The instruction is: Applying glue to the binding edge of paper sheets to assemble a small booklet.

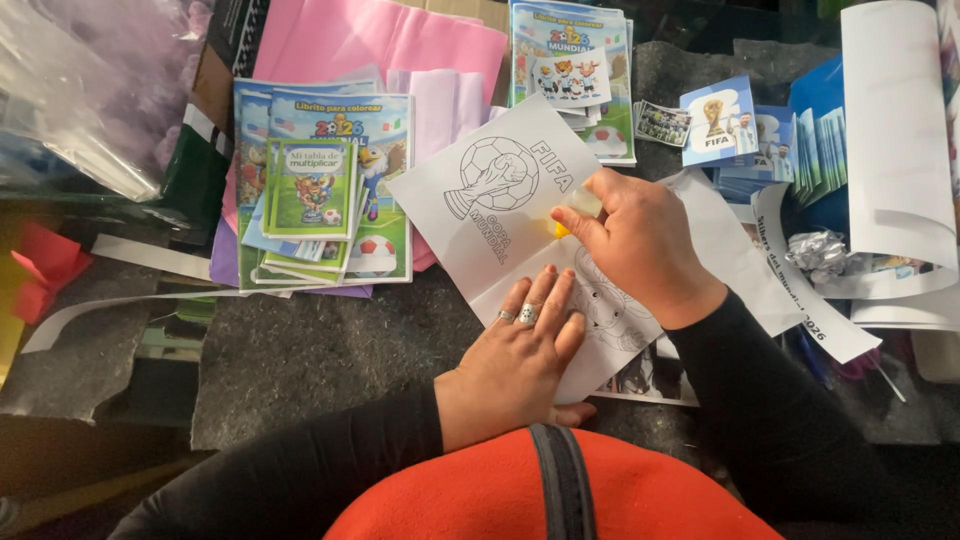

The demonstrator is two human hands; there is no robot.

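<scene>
colouring sheet (500,215), white with a football trophy outline, lying tilted near the middle of the dark tabletop (300,350), pressed flat at its lower part by the left hand (520,360), fingers spread and released, rings on two of them. right hand (640,245) resting on the sheet's right side, clenched around a small pale glue stick (585,203) with its tip at a yellow spot on the paper. stack of green colouring booklets (320,190) just left of the sheet over pink paper (370,45), more booklets (575,70) toward the far edge, blue sticker packets (760,135) and curled white paper (895,130) at the right edge.
</scene>
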